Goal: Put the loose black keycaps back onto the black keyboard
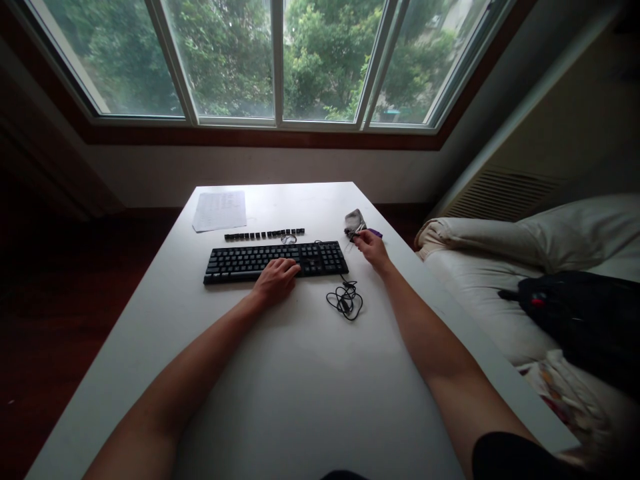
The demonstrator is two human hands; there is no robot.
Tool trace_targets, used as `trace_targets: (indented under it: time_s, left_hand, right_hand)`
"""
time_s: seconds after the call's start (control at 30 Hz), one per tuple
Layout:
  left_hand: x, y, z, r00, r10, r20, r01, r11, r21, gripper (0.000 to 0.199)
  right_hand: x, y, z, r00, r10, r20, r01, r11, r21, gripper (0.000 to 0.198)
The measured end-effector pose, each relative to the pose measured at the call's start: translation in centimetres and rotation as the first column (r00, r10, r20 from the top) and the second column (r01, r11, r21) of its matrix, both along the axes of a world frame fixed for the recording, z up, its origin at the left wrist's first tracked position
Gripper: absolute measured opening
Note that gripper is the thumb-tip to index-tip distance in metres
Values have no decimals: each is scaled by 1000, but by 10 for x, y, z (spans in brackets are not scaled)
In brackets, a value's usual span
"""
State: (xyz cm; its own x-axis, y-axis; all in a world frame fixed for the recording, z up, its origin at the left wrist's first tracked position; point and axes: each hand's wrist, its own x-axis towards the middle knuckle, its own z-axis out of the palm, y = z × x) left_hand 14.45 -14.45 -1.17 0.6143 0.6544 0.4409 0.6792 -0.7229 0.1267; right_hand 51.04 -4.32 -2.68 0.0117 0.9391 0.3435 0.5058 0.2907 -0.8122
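Note:
A black keyboard [240,262] lies across the middle of the white table. My left hand [277,279] rests on its front edge, right of centre, with the fingers stretched out over the keys. Beyond the keyboard's right end, my right hand [373,248] pinches the near edge of a small grey cloth pouch [355,220]; thin strings hang by the fingertips. Part of a purple thing [376,233] shows behind that hand. Behind the keyboard stands a row of loose black keycaps [264,235], and a small wire tool [289,239] lies close to them.
A coiled black cable [345,300] lies in front of the keyboard's right end. At the table's far left corner is a printed sheet of paper [220,211]. The white table [300,373] ends on the right beside a pale sofa [470,267] with a black bag [580,313].

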Motion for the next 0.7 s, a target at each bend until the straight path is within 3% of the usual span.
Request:
trace_targets:
  time_s: [0.07, 0.17, 0.43, 0.7]
  left_hand:
    - [0, 0, 0, 1000, 0, 1, 0, 1000, -4, 37]
    - [0, 0, 1, 1000, 2, -4, -2, 1000, -7, 37]
    - [-1, 0, 1, 1000, 7, -13, -7, 1000, -11, 38]
    - [-1, 0, 1, 1000, 14, -10, -14, 1000, -15, 37]
  right_hand:
    - [0, 1, 1, 993, 65, -102, -66, 998, -10, 42]
    - [-3, 0, 5, 987, 92, -131, -94, 996, -12, 43]
    - [-10, 1, 19, 992, 96, -76, -92, 994, 55, 35]
    - [-13, 14, 21, 993, 114, -26, -114, 993, 9, 38]
